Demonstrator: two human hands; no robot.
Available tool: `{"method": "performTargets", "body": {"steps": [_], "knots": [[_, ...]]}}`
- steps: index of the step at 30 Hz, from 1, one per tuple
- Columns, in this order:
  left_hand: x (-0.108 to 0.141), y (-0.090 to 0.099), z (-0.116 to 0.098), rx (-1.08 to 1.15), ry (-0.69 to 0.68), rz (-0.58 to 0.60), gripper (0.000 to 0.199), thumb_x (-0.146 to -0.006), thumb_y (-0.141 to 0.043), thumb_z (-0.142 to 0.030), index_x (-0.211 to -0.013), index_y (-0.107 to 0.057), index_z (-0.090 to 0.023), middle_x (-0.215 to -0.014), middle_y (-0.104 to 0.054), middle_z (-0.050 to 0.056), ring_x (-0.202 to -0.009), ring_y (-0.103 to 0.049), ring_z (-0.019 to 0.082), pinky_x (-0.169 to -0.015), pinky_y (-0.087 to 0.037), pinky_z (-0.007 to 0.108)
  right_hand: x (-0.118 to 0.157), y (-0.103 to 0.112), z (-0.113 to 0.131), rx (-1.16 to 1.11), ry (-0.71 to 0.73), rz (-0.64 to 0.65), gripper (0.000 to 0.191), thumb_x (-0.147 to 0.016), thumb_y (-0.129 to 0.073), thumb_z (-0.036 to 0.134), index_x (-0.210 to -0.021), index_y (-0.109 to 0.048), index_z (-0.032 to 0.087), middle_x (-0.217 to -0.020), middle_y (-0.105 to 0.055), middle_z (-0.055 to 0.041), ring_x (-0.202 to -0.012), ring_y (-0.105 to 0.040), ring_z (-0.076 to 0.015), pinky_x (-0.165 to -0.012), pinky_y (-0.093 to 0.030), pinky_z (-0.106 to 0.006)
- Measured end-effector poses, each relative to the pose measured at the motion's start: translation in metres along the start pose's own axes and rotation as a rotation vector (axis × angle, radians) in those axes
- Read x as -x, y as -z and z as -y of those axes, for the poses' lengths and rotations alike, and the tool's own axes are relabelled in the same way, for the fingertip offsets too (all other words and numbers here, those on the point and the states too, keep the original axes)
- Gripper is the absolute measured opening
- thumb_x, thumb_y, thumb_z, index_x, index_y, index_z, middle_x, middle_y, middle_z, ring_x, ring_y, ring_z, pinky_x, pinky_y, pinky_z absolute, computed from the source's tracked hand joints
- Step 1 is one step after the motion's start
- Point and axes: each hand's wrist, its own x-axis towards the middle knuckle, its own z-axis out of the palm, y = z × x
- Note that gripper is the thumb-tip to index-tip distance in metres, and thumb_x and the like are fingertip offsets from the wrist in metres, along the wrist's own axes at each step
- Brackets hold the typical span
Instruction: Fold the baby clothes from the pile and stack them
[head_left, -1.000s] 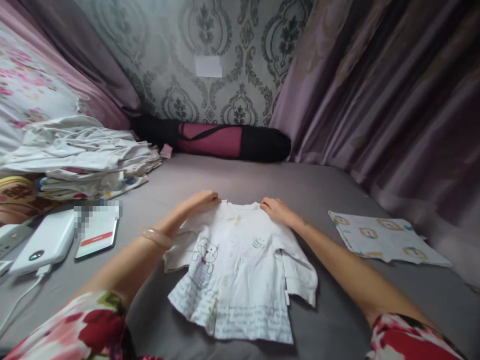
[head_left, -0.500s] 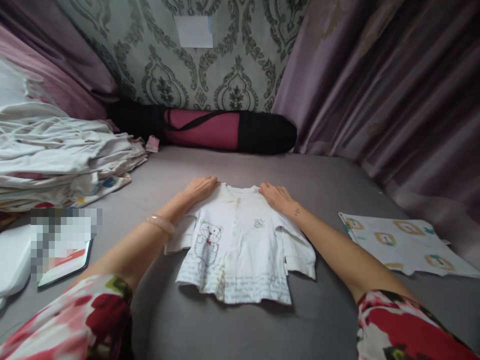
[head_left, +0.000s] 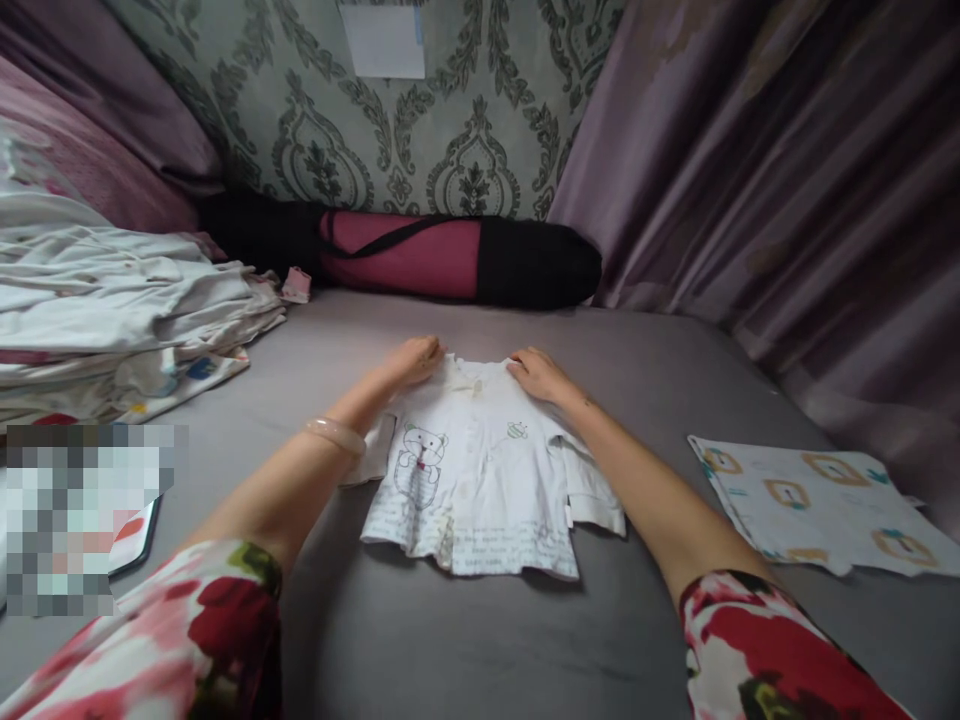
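- While the small white shirt [head_left: 480, 470] lies flat on the smooth grey sheet [head_left: 480, 660], its thin cotton ripples along the printed hem.
- The left hand [head_left: 418, 360], fingers bent, touches one shoulder beside the round neckline; whether they pinch cloth, I cannot tell.
- The right hand [head_left: 541, 375] lies low over the other shoulder, fingers close together, their hold equally unclear.
- A flat, angular patterned cloth [head_left: 832, 500] lies to the right.
- Crumpled, soft layers form the clothes pile [head_left: 127, 290] at left.
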Motion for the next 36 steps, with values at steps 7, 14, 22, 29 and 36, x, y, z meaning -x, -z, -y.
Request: {"method": "performTargets", "body": {"steps": [7,14,22,29,36], "knots": [[-0.011,-0.023,0.005,-0.036,-0.041,-0.032,0.038,-0.096,-0.040,-0.047,-0.104,-0.061,-0.016,-0.100,-0.070,0.012,-0.092,-0.064,0.024,-0.072,-0.042,0.029,-0.005,-0.009,0.002,-0.053,-0.051,-0.044,0.026,-0.101,-0.044,0.033,-0.116,-0.059,0.018,-0.119,-0.062,-0.0107,-0.113,-0.056,-0.0210,-0.092,-0.039,-0.027],[-0.012,-0.018,0.001,-0.149,-0.033,-0.111,0.039,-0.099,-0.033,-0.047,-0.105,-0.058,-0.018,-0.108,-0.067,0.013,-0.101,-0.061,0.025,-0.079,-0.043,0.031,-0.014,-0.013,-0.001,-0.002,-0.080,-0.080,0.032,-0.104,-0.031,0.035,-0.115,-0.056,0.018,-0.121,-0.061,-0.0125,-0.113,-0.056,-0.0233,-0.091,-0.040,-0.030],[-0.017,-0.023,0.000,-0.221,-0.010,-0.032,0.043,-0.101,-0.028,-0.046,-0.112,-0.053,-0.014,-0.116,-0.063,0.018,-0.108,-0.057,0.028,-0.088,-0.040,0.035,-0.014,-0.009,0.008,0.019,-0.100,-0.073,0.032,-0.103,-0.034,0.032,-0.119,-0.057,0.015,-0.123,-0.061,-0.0164,-0.114,-0.056,-0.0241,-0.093,-0.041,-0.032],[0.010,0.004,-0.043,-0.301,0.032,-0.106,0.035,-0.096,-0.041,-0.035,-0.120,-0.051,-0.012,-0.123,-0.055,0.022,-0.116,-0.051,0.035,-0.094,-0.039,0.044,0.037,0.046,-0.017,-0.384,-0.190,-0.168,0.033,-0.100,-0.044,0.043,-0.108,-0.063,0.018,-0.099,-0.071,-0.0097,-0.088,-0.066,-0.0178,-0.081,-0.051,-0.030],[0.037,0.005,-0.116,-0.041,-0.099,0.067,0.033,-0.094,-0.042,-0.021,-0.124,-0.054,-0.015,-0.130,-0.058,0.017,-0.121,-0.053,0.031,-0.096,-0.042,0.041,0.152,0.033,-0.056,-0.646,-0.535,-0.002,0.038,-0.097,-0.048,0.046,-0.079,-0.062,0.016,-0.066,-0.066,-0.0051,-0.054,-0.059,-0.0112,-0.050,-0.048,-0.020]]}}
